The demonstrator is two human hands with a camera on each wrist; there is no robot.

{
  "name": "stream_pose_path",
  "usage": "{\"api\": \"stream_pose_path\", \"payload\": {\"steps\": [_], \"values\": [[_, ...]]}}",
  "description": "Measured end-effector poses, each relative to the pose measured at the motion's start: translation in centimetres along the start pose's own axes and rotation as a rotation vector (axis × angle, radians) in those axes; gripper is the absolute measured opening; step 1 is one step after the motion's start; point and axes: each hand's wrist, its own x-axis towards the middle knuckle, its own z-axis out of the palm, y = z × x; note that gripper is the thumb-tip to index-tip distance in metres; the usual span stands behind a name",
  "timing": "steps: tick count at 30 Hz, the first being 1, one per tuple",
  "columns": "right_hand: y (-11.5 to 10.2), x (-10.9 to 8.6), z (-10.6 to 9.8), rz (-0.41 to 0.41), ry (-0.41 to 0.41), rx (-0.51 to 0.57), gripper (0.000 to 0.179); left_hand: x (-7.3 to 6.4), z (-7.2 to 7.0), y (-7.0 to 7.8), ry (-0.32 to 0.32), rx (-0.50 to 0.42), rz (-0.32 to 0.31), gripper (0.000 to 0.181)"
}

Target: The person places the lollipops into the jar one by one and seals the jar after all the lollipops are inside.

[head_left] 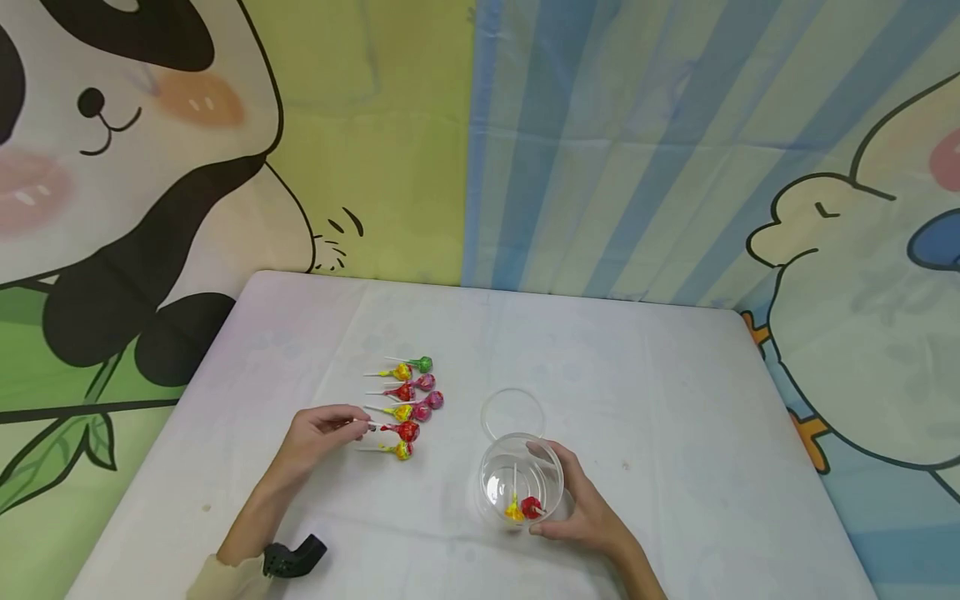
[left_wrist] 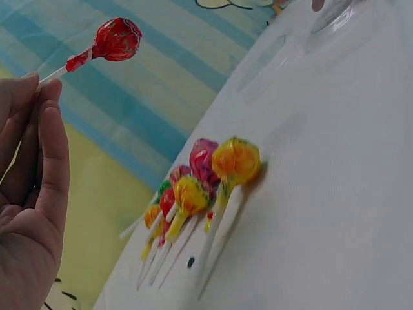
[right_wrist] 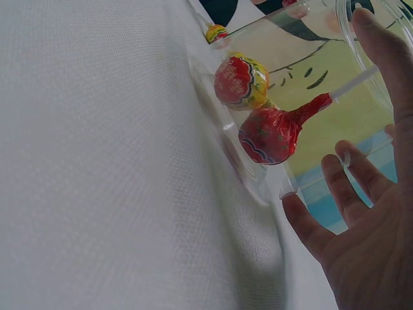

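Note:
My left hand (head_left: pixel 318 437) pinches the white stick of a red-wrapped lollipop (left_wrist: pixel 118 40), raised above the table in the left wrist view. Beside and beyond it, several lollipops in yellow, red, pink and green wrappers lie in a row, such as a yellow one (left_wrist: pixel 236 160). My right hand (head_left: pixel 585 504) grips the side of a clear plastic jar (head_left: pixel 497 458), thumb and fingers spread around it. Inside the jar are a red lollipop (right_wrist: pixel 270 135) and a yellow-and-red one (right_wrist: pixel 241 81). The jar's mouth is uncovered.
Behind the jar a clear round lid (head_left: pixel 513 413) lies flat on the white-covered table (head_left: pixel 660 400). A cartoon-printed curtain (head_left: pixel 600 150) hangs along the table's back edge. A black wrist device (head_left: pixel 295 557) sits at the left cuff.

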Motion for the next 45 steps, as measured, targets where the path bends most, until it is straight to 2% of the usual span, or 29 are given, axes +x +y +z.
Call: {"api": "stream_pose_path", "payload": {"steps": [6,11,17,19,22,26,29,33,36,39,42,45], "values": [[0.0,0.0,0.0,0.002,0.003,0.001,0.103,0.3,2.9,2.4,-0.093,-0.062,0.093,0.011],[-0.1,-0.1,0.0,0.008,0.0,0.004,0.102,0.5,5.6,4.0,-0.147,-0.127,0.165,0.009],[0.0,0.0,0.1,0.02,0.004,-0.007,0.102,1.1,8.5,4.9,-0.206,-0.052,0.215,0.01],[0.0,0.0,0.2,0.023,0.002,-0.006,0.102,1.3,9.2,5.2,-0.23,-0.033,0.202,0.008],[0.1,0.0,0.2,0.013,0.002,-0.004,0.101,1.7,10.3,5.6,-0.252,-0.018,0.215,0.007],[0.2,0.0,0.1,-0.008,0.004,-0.007,0.102,2.1,11.9,6.3,-0.242,0.044,0.222,0.01],[0.3,0.0,0.1,-0.016,-0.001,-0.004,0.102,2.2,12.9,6.7,-0.229,0.091,0.204,0.014],[0.3,0.0,0.1,-0.018,-0.008,-0.005,0.102,2.3,13.8,7.2,-0.237,0.137,0.169,0.017],[0.3,0.0,0.1,-0.023,-0.009,-0.01,0.101,2.3,14.3,7.6,-0.225,0.21,0.177,0.016],[0.3,0.0,0.0,-0.025,-0.009,-0.008,0.101,2.3,14.9,8.1,-0.185,0.333,0.232,0.014],[0.3,0.1,0.0,-0.03,-0.009,-0.012,0.102,2.4,15.5,8.4,-0.142,0.465,0.314,0.014],[0.3,0.1,0.0,-0.038,-0.008,-0.012,0.103,2.5,15.9,8.7,-0.131,0.555,0.368,0.014]]}}
